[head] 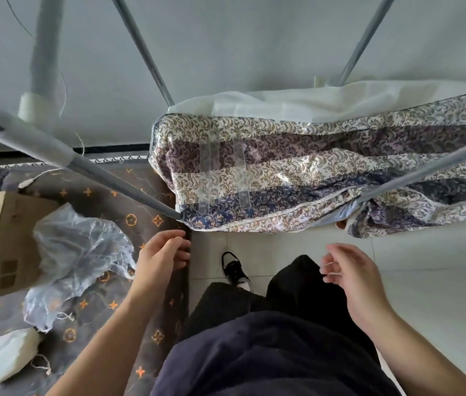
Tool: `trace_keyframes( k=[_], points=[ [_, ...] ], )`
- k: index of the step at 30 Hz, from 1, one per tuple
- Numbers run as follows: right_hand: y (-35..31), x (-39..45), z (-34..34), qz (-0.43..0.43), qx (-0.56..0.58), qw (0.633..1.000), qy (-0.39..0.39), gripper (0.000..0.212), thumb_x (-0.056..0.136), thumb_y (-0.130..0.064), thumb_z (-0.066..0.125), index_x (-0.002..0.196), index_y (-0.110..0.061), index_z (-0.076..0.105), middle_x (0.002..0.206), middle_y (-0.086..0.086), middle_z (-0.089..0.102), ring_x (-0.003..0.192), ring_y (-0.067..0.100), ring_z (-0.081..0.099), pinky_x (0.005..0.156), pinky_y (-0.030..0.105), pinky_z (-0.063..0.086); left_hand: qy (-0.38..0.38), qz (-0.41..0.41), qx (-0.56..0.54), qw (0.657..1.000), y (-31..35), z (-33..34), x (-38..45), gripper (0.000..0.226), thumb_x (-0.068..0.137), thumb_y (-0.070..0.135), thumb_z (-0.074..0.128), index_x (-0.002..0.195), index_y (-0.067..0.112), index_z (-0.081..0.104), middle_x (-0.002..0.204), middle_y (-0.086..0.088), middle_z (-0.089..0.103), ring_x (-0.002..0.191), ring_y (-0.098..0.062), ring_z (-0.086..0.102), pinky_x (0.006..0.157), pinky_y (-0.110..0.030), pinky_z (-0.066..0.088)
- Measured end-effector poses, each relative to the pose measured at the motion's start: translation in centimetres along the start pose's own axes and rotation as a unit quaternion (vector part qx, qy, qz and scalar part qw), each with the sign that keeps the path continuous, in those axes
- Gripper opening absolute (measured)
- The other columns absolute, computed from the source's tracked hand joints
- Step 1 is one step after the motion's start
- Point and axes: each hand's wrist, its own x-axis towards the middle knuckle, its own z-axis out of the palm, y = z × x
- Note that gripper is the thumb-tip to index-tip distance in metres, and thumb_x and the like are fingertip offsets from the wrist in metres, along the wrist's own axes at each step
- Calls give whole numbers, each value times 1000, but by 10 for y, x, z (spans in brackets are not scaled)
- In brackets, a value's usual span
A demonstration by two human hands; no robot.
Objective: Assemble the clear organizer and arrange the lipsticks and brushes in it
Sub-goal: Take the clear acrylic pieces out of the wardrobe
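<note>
Your two clear flat plastic organizer panels [223, 172] lie side by side on the floral quilt [326, 167], far from you; your left hand [163, 252] and right hand [351, 275] hang empty, fingers loosely apart, above pale floor tiles [426, 281].

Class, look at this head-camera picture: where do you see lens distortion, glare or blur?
Head view: the wide lens splays the grey poles outward; soft daylight puts a sheen on the patterned quilt and the clear strips lying on it; the right hand is slightly blurred at its fingers; no hard shadows.
</note>
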Motion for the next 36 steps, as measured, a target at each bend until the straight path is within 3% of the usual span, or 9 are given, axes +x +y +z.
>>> trace_keyframes(
  k=[7,12,16,19,23,26,28,32,36],
  points=[
    [-19,119,81,33,-55,997,-41,12,95,-24,65,98,-13,69,80,8,72,65,17,65,55,30,53,2,-31,26,999,30,35,119,16,97,11,59,102,16,73,79,-1,76,63,-8,67,55,-20,56],
    [-6,221,140,57,-135,985,-90,15,94,-28,62,102,-15,68,82,4,72,72,18,66,65,35,54,23,-74,88,993,12,69,199,15,94,12,62,105,15,71,70,3,68,54,-7,58,53,-25,49],
    [8,291,182,50,-235,966,-90,41,85,-53,68,111,-21,60,90,-2,67,76,16,65,70,34,55,16,-79,260,962,-7,90,259,49,93,33,62,140,24,54,115,9,64,73,-3,60,58,-23,45],
    [16,330,204,47,-305,950,-53,55,79,-61,69,117,-23,56,74,-10,59,63,11,62,55,30,52,-4,-95,318,943,-22,110,297,71,89,43,67,151,25,39,99,18,56,64,-2,58,41,-17,43],
    [26,353,227,55,-335,940,-46,88,64,-83,64,125,-21,49,86,-12,56,70,3,53,52,24,37,-19,-100,347,932,-42,131,331,89,77,63,75,148,26,36,107,11,60,82,-11,66,55,-26,54],
    [29,355,251,41,-357,932,-41,106,58,-85,67,133,-15,41,85,-15,46,69,1,49,49,23,35,0,-94,326,941,-56,140,339,87,74,62,80,141,24,39,104,9,63,78,-7,66,49,-16,48],
    [29,354,267,49,-343,938,-29,103,63,-76,74,134,-9,40,79,-14,43,63,0,46,46,20,33,12,-93,296,951,-61,145,340,82,71,62,83,134,27,42,100,11,63,78,-5,66,50,-16,46],
    [30,355,290,101,-243,964,-44,39,74,-42,79,88,-11,60,72,-5,56,55,7,48,46,24,38,-16,-105,252,962,-65,153,336,75,66,60,88,120,36,42,98,10,68,81,-8,69,61,-23,52],
    [22,352,295,137,-208,963,-103,47,80,-28,67,106,9,61,80,19,54,81,10,39,71,40,52,-53,-123,222,966,-65,159,337,68,69,49,91,116,34,45,98,8,72,77,-13,73,63,-28,58]
  ],
)
